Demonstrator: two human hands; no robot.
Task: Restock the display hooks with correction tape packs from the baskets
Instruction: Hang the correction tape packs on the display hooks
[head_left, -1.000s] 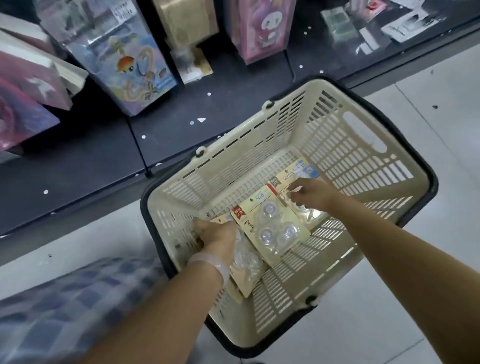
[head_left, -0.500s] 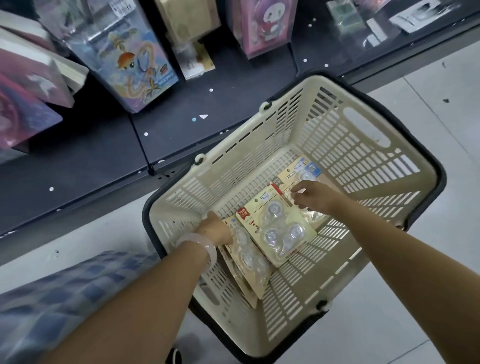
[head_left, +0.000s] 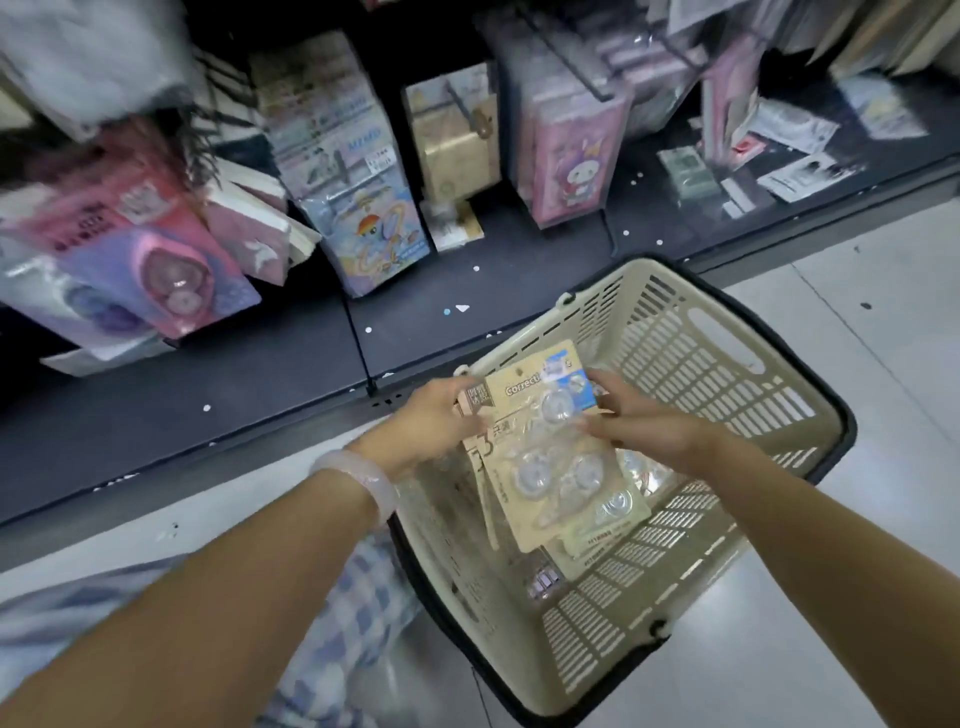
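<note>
Gripping a stack of correction tape packs (head_left: 558, 457) above the cream basket (head_left: 727, 410), the left hand (head_left: 441, 415) and right hand (head_left: 639, 421) were each closed on an opposite edge.

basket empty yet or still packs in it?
Not empty. Beneath the correction tape packs held by the left hand and right hand, another pack lies inside the basket.

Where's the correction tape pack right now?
In the head view, the correction tape pack sits at centre, held between the left hand and right hand, above the cream basket.
</note>
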